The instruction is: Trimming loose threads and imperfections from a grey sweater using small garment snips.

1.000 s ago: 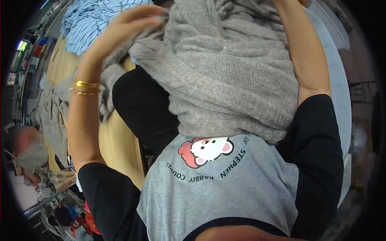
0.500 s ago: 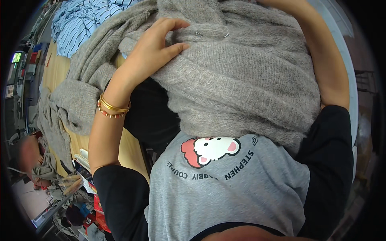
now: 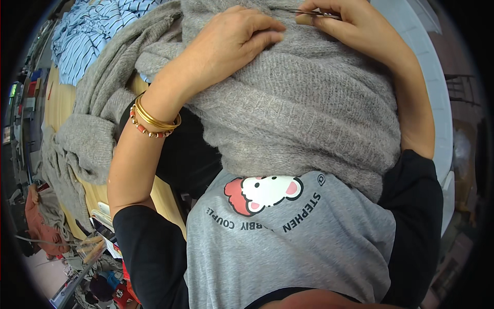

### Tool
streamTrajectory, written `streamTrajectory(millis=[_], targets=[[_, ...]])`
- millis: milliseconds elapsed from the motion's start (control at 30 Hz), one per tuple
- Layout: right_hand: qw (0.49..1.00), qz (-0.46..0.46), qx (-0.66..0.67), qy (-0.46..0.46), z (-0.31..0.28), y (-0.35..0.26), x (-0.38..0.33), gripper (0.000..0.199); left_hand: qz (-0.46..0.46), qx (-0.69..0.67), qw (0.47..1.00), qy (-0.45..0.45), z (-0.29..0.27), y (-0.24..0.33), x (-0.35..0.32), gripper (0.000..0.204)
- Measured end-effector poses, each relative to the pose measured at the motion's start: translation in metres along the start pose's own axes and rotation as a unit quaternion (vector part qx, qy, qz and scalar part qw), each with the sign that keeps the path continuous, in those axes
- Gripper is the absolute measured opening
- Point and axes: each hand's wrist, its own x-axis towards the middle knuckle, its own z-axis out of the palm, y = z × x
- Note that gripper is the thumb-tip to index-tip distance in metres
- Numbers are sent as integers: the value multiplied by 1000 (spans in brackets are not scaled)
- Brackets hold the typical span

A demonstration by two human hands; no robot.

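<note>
A bulky grey knitted garment (image 3: 309, 98) lies heaped over the table and against my front. My left hand (image 3: 226, 46) rests over its upper part, wearing gold bangles and a beaded bracelet. Thumb and forefinger are pinched nearly together at the knit; anything between them is too small to make out. Just to the right, my right hand (image 3: 355, 28) grips a slim, two-pronged dark metal tool (image 3: 319, 13), snips or tweezers by its look. Its points reach left over the garment, toward my left fingertips. Some right-hand fingers are cut off by the top edge.
Blue striped cloth (image 3: 95, 38) is piled at the far left of the wooden table (image 3: 62, 103). More grey knit (image 3: 87, 139) drapes over the table's left side. A pale curved surface (image 3: 437, 92) runs along the right. A reddish-clad person (image 3: 43, 221) is at lower left.
My left hand has moved right across the knit, its thumb and forefinger drawing together. My right hand has come down into view, now showing the metal tool.
</note>
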Motion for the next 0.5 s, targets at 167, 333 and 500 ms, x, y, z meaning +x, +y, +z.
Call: streamTrajectory(millis=[167, 333, 500], targets=[[999, 15, 37, -3, -3, 3, -10, 17, -199, -233, 951, -30, -12, -1, -19, 21], [977, 89, 194, 32, -7, -12, -4, 17, -262, -418, 858, 146, -37, 9, -44, 21], [907, -211, 364, 23, -6, -10, 21, 17, -268, -532, 770, 229, -91, -18, -86, 23]])
